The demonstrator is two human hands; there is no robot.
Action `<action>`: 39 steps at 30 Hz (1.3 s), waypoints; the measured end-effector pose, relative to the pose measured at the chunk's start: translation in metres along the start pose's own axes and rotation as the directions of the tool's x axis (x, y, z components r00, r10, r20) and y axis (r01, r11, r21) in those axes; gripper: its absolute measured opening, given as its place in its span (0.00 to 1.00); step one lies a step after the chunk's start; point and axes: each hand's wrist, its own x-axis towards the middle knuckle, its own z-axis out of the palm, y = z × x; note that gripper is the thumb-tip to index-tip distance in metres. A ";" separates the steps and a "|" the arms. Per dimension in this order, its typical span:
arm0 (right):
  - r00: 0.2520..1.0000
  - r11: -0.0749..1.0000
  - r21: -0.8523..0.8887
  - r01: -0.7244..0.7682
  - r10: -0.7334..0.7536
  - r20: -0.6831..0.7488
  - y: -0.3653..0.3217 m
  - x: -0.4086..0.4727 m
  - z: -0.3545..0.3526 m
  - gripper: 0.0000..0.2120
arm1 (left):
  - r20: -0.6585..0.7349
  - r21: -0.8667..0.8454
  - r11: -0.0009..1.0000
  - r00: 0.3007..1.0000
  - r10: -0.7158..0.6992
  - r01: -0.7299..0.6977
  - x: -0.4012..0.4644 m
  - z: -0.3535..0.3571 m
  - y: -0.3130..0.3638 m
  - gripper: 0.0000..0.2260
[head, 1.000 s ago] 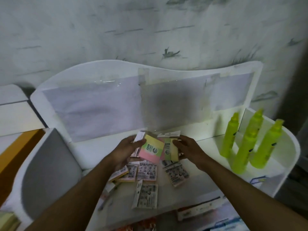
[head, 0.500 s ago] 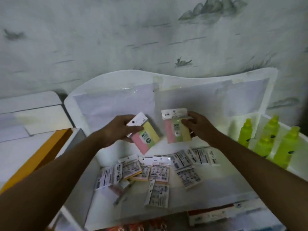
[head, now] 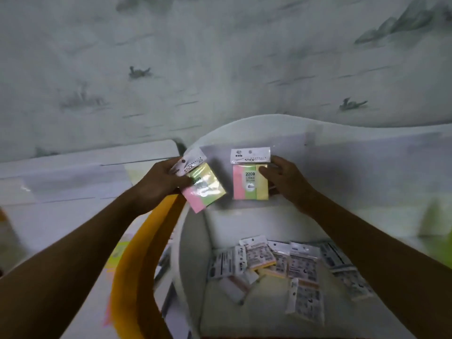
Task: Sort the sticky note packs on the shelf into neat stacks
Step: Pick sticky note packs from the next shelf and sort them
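My left hand grips a tilted sticky note pack with pink, green and yellow strips, held up in front of the shelf's white back panel. Beside it, a little apart, my right hand holds a second, upright pack of the same colours marked 2209. Both packs face me. Below, several more sticky note packs lie scattered face down on the white shelf, some overlapping.
The shelf has a curved white left wall and a wavy back panel. An orange-yellow edge runs left of it. White boxes sit at the left. A blurred green shape is at the right edge.
Both hands have lifted their packs higher and slightly apart from the pile. The view has swung left, so the shelf sits further right and the green bottles are nearly out of frame.
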 end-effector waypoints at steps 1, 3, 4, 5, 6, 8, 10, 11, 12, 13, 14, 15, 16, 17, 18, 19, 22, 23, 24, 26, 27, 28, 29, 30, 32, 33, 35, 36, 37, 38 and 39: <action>1.000 1.000 -0.001 0.006 -0.006 0.011 -0.002 0.003 0.018 0.10 | 0.000 -0.027 1.000 1.000 0.006 -0.006 -0.003 -0.012 -0.005 0.15; 0.999 1.000 -0.025 0.011 -0.011 0.033 -0.006 0.006 0.054 0.10 | -0.009 -0.080 0.997 1.000 0.010 -0.011 -0.009 -0.039 -0.018 0.16; 0.999 0.999 -0.037 0.015 -0.014 0.035 -0.008 0.008 0.072 0.10 | -0.023 -0.115 0.993 1.000 0.002 -0.005 -0.011 -0.056 -0.026 0.16; 0.999 0.999 -0.035 0.021 -0.020 0.030 -0.010 0.010 0.091 0.10 | -0.041 -0.153 0.988 0.999 -0.012 0.006 -0.014 -0.073 -0.034 0.15; 1.000 0.999 -0.021 0.025 -0.025 0.019 -0.013 0.013 0.110 0.10 | -0.062 -0.190 0.982 0.998 -0.030 0.018 -0.016 -0.090 -0.043 0.13; 1.000 1.000 -0.012 0.022 -0.022 -0.004 -0.018 0.019 0.149 0.09 | -0.088 -0.289 0.956 0.993 -0.078 0.049 -0.021 -0.122 -0.062 0.08; 1.000 1.000 -0.025 0.002 -0.002 -0.009 -0.023 0.025 0.190 0.10 | -0.084 -0.393 0.916 0.989 -0.125 0.083 -0.026 -0.148 -0.080 0.07; 1.000 1.000 -0.028 -0.010 0.010 -0.011 -0.025 0.027 0.211 0.10 | -0.068 -0.420 0.903 0.989 -0.132 0.092 -0.030 -0.161 -0.090 0.08; 1.000 0.999 -0.036 -0.020 0.019 -0.014 -0.027 0.028 0.230 0.10 | -0.047 -0.431 0.897 0.990 -0.130 0.097 -0.033 -0.172 -0.099 0.09; 0.999 0.998 -0.048 -0.032 0.032 -0.013 -0.028 0.028 0.248 0.10 | -0.023 -0.432 0.896 0.992 -0.123 0.101 -0.036 -0.183 -0.108 0.10; 0.999 0.997 -0.069 -0.045 0.045 -0.007 -0.029 0.029 0.266 0.11 | -0.001 -0.427 0.898 0.993 -0.116 0.104 -0.039 -0.194 -0.117 0.12; 0.999 0.992 -0.113 -0.050 0.051 -0.001 -0.030 0.029 0.282 0.11 | 0.018 -0.427 0.898 0.994 -0.111 0.108 -0.042 -0.204 -0.126 0.13; 0.999 0.982 -0.181 -0.049 0.050 0.001 -0.030 0.029 0.297 0.12 | 0.035 -0.439 0.891 0.993 -0.110 0.114 -0.045 -0.213 -0.135 0.13; 0.998 0.968 -0.247 -0.050 0.054 0.009 -0.030 0.029 0.310 0.13 | 0.046 -0.463 0.878 0.992 -0.114 0.123 -0.047 -0.220 -0.144 0.14; 0.998 0.957 -0.284 -0.060 0.068 0.016 -0.030 0.029 0.322 0.13 | 0.056 -0.489 0.863 0.991 -0.119 0.131 -0.050 -0.226 -0.152 0.14; 0.996 0.953 -0.294 -0.077 0.087 0.023 -0.030 0.028 0.334 0.14 | 0.062 -0.509 0.850 0.991 -0.122 0.137 -0.052 -0.231 -0.160 0.14; 0.989 0.934 -0.342 -0.106 0.135 0.064 -0.026 0.028 0.365 0.13 | 0.067 -0.498 0.851 0.986 -0.154 0.167 -0.057 -0.239 -0.184 0.11; 0.985 0.933 -0.338 -0.125 0.157 0.067 -0.021 0.028 0.373 0.13 | 0.068 -0.482 0.856 0.982 -0.175 0.185 -0.060 -0.240 -0.191 0.10; 0.983 0.935 -0.325 -0.145 0.173 0.059 -0.017 0.027 0.380 0.12 | 0.066 -0.472 0.858 0.979 -0.194 0.202 -0.062 -0.239 -0.196 0.10; 0.982 0.930 -0.326 -0.168 0.188 0.031 -0.006 0.025 0.389 0.11 | 0.073 -0.478 0.849 0.973 -0.218 0.226 -0.066 -0.237 -0.205 0.10; 0.979 0.925 -0.335 -0.181 0.202 0.028 0.000 0.025 0.392 0.11 | 0.083 -0.483 0.843 0.971 -0.224 0.236 -0.068 -0.236 -0.208 0.11; 0.973 0.915 -0.350 -0.203 0.230 0.037 0.004 0.024 0.396 0.12 | 0.096 -0.477 0.843 0.968 -0.230 0.248 -0.070 -0.234 -0.210 0.12; 0.967 0.904 -0.373 -0.209 0.247 0.056 0.007 0.024 0.398 0.12 | 0.104 -0.458 0.852 0.967 -0.232 0.253 -0.073 -0.233 -0.210 0.12; 0.962 0.889 -0.405 -0.214 0.263 0.069 0.009 0.026 0.401 0.14 | 0.108 -0.431 0.865 0.967 -0.232 0.256 -0.074 -0.233 -0.210 0.12; 0.950 0.866 -0.437 -0.241 0.303 0.076 0.009 0.027 0.406 0.18 | 0.105 -0.371 0.891 0.965 -0.239 0.261 -0.078 -0.236 -0.211 0.11; 0.945 0.868 -0.429 -0.250 0.316 0.088 0.011 0.026 0.409 0.20 | 0.096 -0.350 0.900 0.966 -0.242 0.260 -0.079 -0.238 -0.212 0.11; 0.944 0.869 -0.438 -0.230 0.309 0.118 0.016 0.022 0.413 0.19 | 0.075 -0.332 0.905 0.964 -0.255 0.265 -0.081 -0.243 -0.215 0.11; 0.943 0.861 -0.457 -0.225 0.311 0.121 0.020 0.020 0.415 0.19 | 0.072 -0.326 0.906 0.962 -0.262 0.271 -0.082 -0.245 -0.216 0.11; 0.941 0.853 -0.466 -0.233 0.319 0.114 0.024 0.017 0.416 0.21 | 0.081 -0.315 0.907 0.960 -0.268 0.280 -0.083 -0.245 -0.219 0.12; 0.937 0.847 -0.467 -0.254 0.335 0.097 0.028 0.016 0.417 0.21 | 0.101 -0.307 0.905 0.955 -0.278 0.295 -0.083 -0.243 -0.222 0.12; 0.936 0.846 -0.457 -0.274 0.345 0.077 0.032 0.014 0.418 0.20 | 0.129 -0.305 0.899 0.949 -0.289 0.315 -0.083 -0.240 -0.225 0.11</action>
